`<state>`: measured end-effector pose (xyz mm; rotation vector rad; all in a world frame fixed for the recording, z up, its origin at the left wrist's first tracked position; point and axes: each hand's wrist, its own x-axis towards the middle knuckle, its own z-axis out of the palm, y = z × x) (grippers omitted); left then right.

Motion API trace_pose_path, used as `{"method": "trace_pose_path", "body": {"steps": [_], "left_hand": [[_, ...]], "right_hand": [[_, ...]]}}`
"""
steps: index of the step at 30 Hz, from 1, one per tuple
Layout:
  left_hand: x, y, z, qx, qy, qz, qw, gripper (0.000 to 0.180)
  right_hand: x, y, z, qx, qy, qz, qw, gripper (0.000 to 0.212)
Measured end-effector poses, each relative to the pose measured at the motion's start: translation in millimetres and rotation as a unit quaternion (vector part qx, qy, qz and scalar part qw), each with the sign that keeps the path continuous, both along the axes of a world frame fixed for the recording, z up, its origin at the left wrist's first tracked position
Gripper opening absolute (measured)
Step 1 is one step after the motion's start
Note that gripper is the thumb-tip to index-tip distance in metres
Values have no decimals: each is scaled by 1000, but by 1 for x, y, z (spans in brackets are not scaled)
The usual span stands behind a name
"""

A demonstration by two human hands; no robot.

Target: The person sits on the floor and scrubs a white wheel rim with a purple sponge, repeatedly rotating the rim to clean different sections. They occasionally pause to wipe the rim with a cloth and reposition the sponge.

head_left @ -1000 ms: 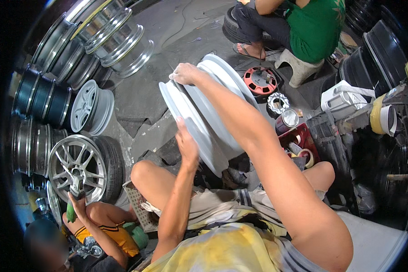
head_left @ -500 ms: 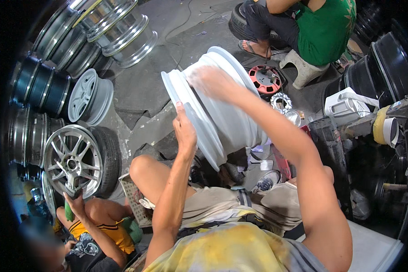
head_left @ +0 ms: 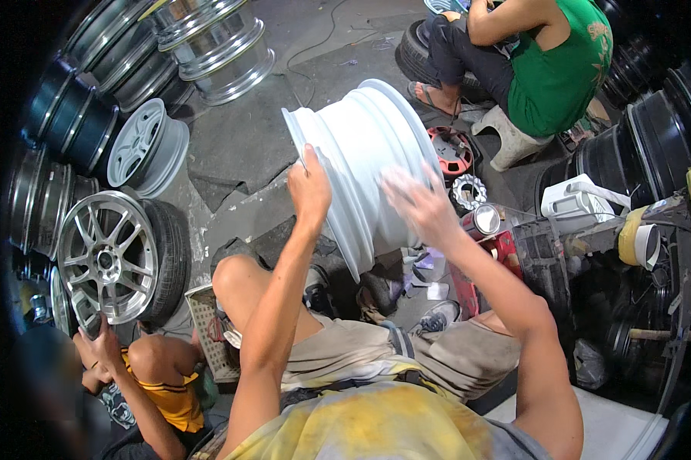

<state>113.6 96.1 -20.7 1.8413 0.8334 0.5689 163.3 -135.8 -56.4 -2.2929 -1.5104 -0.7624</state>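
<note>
A pale grey-white wheel rim (head_left: 353,134) is tilted in front of my knees, its wide barrel facing me. My left hand (head_left: 311,188) is closed on the edge of its left flange, with the thumb pointing up along it. Over the lower right of the barrel is my right hand (head_left: 418,203), smeared by motion. Its fingers look partly spread, but I cannot make out whether anything lies under them. The rim's far side and whatever supports it from below are hidden.
Stacked rims (head_left: 207,46) stand at the left, near a spoked wheel (head_left: 108,261) a co-worker reaches toward. Ahead right, a person in green (head_left: 552,77) sits on a stool (head_left: 506,142). A red cord reel (head_left: 451,149), an open can (head_left: 483,221) and a plastic crate (head_left: 211,333) are nearby.
My right hand has swept from the barrel's upper left down to its lower right. The rim has turned slightly, showing more barrel. My left hand stays on the flange.
</note>
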Motion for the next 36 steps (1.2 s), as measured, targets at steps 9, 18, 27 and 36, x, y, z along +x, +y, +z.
{"method": "trace_pose_path", "body": {"steps": [9, 18, 27, 36], "left_hand": [[21, 35, -15, 34, 11, -16, 999, 68], [6, 16, -7, 119, 46, -33, 991, 66], [-34, -18, -12, 90, 18, -72, 993, 64], [73, 93, -9, 123, 100, -6, 987, 75]], "right_hand": [[102, 112, 28, -25, 16, -120, 992, 28], [11, -17, 6, 49, 17, -154, 987, 35], [237, 119, 53, -266, 252, -85, 926, 44], [-13, -20, -62, 176, 87, -189, 962, 35]]}}
